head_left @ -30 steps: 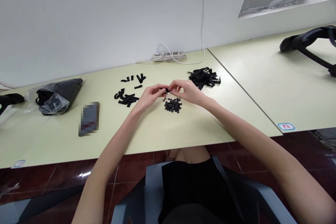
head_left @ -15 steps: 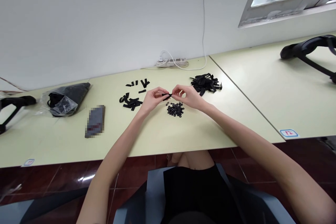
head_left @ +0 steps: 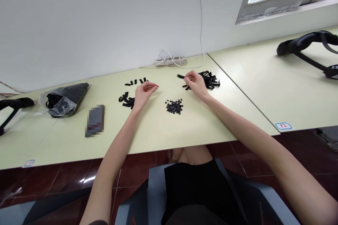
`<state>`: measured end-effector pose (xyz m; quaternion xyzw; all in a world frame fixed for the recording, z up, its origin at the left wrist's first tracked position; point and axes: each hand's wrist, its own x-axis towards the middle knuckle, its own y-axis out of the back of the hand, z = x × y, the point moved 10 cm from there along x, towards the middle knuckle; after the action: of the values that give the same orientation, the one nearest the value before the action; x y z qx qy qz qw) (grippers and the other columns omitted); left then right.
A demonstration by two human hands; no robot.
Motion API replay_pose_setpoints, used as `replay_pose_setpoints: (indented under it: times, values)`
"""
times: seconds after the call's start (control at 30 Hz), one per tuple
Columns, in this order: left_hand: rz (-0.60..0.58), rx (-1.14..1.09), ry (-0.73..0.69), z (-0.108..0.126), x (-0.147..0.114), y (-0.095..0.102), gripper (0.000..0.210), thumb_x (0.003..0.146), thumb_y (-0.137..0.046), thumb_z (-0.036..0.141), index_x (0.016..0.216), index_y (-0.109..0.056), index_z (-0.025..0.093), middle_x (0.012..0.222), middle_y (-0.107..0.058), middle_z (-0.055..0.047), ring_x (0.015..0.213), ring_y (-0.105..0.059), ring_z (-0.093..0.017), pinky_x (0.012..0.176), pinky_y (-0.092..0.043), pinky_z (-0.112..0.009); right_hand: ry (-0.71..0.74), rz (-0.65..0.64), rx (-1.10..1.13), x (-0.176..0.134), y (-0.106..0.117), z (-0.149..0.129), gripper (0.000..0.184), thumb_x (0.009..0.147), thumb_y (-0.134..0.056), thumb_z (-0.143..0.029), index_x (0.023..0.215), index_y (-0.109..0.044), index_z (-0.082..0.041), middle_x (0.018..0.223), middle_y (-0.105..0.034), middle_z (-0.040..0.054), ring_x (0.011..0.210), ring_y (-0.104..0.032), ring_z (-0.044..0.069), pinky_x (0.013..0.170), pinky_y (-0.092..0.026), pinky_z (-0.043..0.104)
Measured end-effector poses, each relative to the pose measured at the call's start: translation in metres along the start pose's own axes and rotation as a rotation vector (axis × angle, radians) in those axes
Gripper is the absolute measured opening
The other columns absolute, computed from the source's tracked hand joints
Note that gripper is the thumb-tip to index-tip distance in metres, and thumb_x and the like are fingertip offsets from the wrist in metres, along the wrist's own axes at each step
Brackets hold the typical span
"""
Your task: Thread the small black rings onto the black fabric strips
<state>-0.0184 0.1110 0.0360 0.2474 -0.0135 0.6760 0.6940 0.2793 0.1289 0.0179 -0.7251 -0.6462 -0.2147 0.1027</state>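
Observation:
My right hand pinches one end of a short black fabric strip, raised in front of a loose pile of black strips. To its left, my left hand hovers above the table with thumb and fingertips drawn together. Whether something small sits between them I cannot make out. Between and below the hands lies a heap of small black rings. A smaller group of black strips is partly hidden behind the left hand, with a few separate short pieces farther back.
A clear plastic bag with black material and a blurred grey object lie on the left. A power strip with a white cable sits against the wall. Black stands are at the far left and right of the pale table.
My hands have parted from the strip they both held. The right hand has moved up and right, carrying a strip; the left has moved left without a visible strip.

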Motion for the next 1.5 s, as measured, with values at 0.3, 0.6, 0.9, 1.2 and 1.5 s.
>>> replay_pose_setpoints:
  times: [0.3,0.6,0.9,1.2,1.5]
  values:
    - [0.107,0.71,0.136,-0.058,0.01,0.057,0.023,0.096,-0.063,0.019,0.113,-0.079,0.023,0.139,-0.078,-0.015,0.141,-0.058,-0.042,0.126,-0.045,-0.057,-0.164,0.49,-0.114,0.015,0.096,0.031,0.029,0.099,-0.068,-0.032,0.079,-0.048,-0.028,0.083,-0.056,-0.0013,0.079,-0.054,0.02,0.081,-0.049,0.037]
    - [0.124,0.547,0.15,-0.054,0.01,0.058,0.009,0.095,-0.067,0.028,0.097,-0.075,0.024,0.109,-0.081,-0.011,0.109,-0.071,-0.031,0.104,-0.053,-0.045,-0.116,0.405,-0.155,0.015,0.082,0.031,0.031,0.101,-0.069,-0.048,0.084,-0.053,-0.028,0.088,-0.06,0.0001,0.082,-0.054,0.021,0.085,-0.05,0.038]
    - [-0.065,-0.041,0.088,-0.014,0.003,-0.006,0.045,0.086,-0.087,0.059,0.112,-0.082,0.022,0.104,-0.084,-0.009,0.103,-0.077,-0.025,0.098,-0.059,-0.037,0.104,-0.206,-0.145,-0.016,-0.03,-0.022,0.027,0.101,-0.066,-0.053,0.1,-0.064,-0.026,0.102,-0.073,0.0064,0.087,-0.062,0.022,0.079,-0.05,0.038]
    - [-0.277,-0.117,0.079,0.015,-0.016,-0.05,0.055,0.089,-0.088,0.073,0.103,-0.083,0.02,0.098,-0.082,-0.01,0.093,-0.074,-0.024,0.094,-0.059,-0.039,0.145,-0.405,-0.142,-0.054,-0.075,-0.054,0.024,0.11,-0.057,-0.049,0.1,-0.063,-0.027,0.098,-0.077,0.0043,0.085,-0.066,0.022,0.079,-0.049,0.037]
    - [-0.361,-0.103,0.054,0.015,-0.02,-0.057,0.042,0.097,-0.085,0.065,0.106,-0.082,0.024,0.091,-0.076,-0.005,0.089,-0.071,-0.021,0.091,-0.057,-0.037,0.137,-0.387,-0.166,-0.047,-0.065,-0.053,0.025,0.108,-0.059,-0.048,0.095,-0.064,-0.027,0.087,-0.076,0.0027,0.077,-0.065,0.022,0.077,-0.049,0.038]
